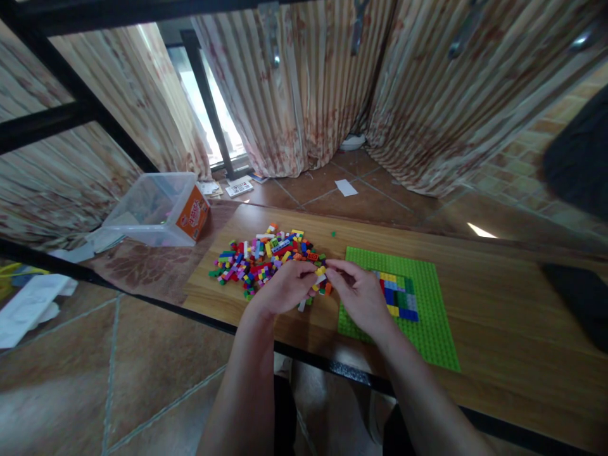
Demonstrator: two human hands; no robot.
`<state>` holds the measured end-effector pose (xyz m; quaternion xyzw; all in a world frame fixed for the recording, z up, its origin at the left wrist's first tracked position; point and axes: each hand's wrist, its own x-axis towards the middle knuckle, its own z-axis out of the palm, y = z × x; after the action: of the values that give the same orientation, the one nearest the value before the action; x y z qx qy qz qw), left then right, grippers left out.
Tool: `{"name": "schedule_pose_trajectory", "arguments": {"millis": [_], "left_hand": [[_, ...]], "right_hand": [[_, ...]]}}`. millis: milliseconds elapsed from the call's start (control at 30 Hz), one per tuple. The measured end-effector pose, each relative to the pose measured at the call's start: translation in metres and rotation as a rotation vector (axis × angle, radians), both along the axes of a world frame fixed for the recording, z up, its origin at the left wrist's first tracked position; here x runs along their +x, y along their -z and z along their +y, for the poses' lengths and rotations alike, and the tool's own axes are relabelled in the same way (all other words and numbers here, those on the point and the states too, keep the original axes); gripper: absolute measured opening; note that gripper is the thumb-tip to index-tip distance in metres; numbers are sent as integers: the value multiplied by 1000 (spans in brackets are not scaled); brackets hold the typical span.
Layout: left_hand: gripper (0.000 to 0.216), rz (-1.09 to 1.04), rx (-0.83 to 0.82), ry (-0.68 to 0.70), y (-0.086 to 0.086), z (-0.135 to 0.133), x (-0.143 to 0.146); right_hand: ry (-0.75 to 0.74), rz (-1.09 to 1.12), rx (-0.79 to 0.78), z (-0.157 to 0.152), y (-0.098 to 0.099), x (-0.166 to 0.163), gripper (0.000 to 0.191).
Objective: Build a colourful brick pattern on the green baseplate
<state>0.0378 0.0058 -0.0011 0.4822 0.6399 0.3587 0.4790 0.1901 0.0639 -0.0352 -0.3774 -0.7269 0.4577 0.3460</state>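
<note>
Pinching a small yellow brick point(320, 271) with left hand point(287, 288) and right hand point(363, 297) over the surface point(494, 329), between brick pile point(254, 258) and green baseplate point(434, 335), seemingly joining or parting pieces, next likely needing precise finger pressure.

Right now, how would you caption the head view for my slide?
Left hand and right hand meet at a yellow brick, near a brick pile and a green board.

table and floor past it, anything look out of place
A small green piece lies alone on the table, apart from the brick pile; a white sheet lies loose on the floor, as if dropped.
</note>
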Motion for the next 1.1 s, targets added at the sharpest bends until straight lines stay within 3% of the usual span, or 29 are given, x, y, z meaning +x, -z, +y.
{"name": "schedule_pose_trajectory", "arguments": {"millis": [233, 433, 567, 800, 1100], "left_hand": [[19, 88, 34, 75, -1, 0, 0], [22, 170, 132, 76, 2, 0, -5], [21, 228, 149, 36, 5, 1, -4], [18, 334, 192, -6, 24, 7, -3], [19, 474, 175, 1, 12, 10, 3]], "right_hand": [[16, 75, -32, -1, -3, 0, 18], [180, 136, -46, 12, -9, 25, 20], [235, -2, -28, 24, -13, 58, 23], [281, -336, 12, 35, -9, 120, 22], [280, -547, 206, 23, -4, 126, 20]]}}
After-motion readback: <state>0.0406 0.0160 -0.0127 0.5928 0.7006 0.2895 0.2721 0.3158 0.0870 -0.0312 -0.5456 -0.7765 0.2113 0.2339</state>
